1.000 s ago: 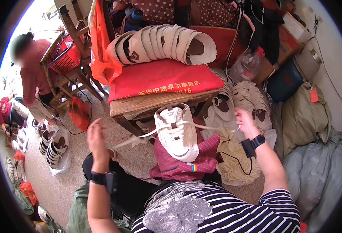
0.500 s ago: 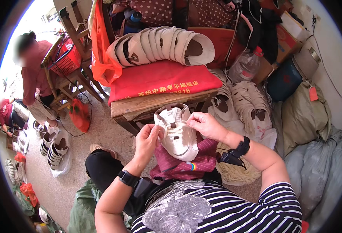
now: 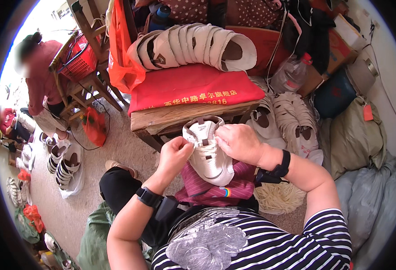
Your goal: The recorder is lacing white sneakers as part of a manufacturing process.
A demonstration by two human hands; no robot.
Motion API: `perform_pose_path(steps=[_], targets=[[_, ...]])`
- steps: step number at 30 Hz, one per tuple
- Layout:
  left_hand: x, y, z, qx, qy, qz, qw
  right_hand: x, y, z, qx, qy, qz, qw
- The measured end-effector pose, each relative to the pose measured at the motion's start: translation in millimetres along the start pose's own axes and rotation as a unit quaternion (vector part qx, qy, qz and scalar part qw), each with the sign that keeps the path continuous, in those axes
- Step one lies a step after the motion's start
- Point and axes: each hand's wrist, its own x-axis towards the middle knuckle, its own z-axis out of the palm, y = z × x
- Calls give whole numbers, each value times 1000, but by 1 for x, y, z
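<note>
A white and beige sneaker upper (image 3: 210, 162) rests on a maroon striped cloth (image 3: 200, 186) over my lap, its opening facing away from me. A cream shoelace (image 3: 206, 150) crosses its front, threaded through the eyelets. At the upper's left edge my left hand (image 3: 176, 155) is pinched closed on a lace end, mostly hidden by the fingers. My right hand (image 3: 239, 143) is bent over the right eyelet row, thumb and fingers together on the lace there; its fingertips are partly covered.
Ahead stands a wooden bench (image 3: 162, 119) with a red cloth (image 3: 193, 90) and a row of nested beige uppers (image 3: 198, 47). More stacked uppers (image 3: 292, 112) and a heap of cream laces (image 3: 279, 198) lie to the right, near grey sacks (image 3: 369, 202). People sit at the far left.
My right hand has turned knuckles-up and drawn in over the upper's right edge. My left hand has shifted slightly right and up, and the lace strands between the hands look shorter.
</note>
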Motion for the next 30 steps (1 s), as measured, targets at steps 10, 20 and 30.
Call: perform_pose_path(steps=[10, 20, 30], targets=[[13, 51, -1, 583, -76, 303, 750, 34, 6, -39, -118, -142, -121, 975], [44, 75, -34, 437, -304, 214, 819, 53, 34, -45, 69, -279, -112, 951], [41, 48, -22, 463, -196, 218, 837, 38, 42, -14, 170, -256, 71, 949]])
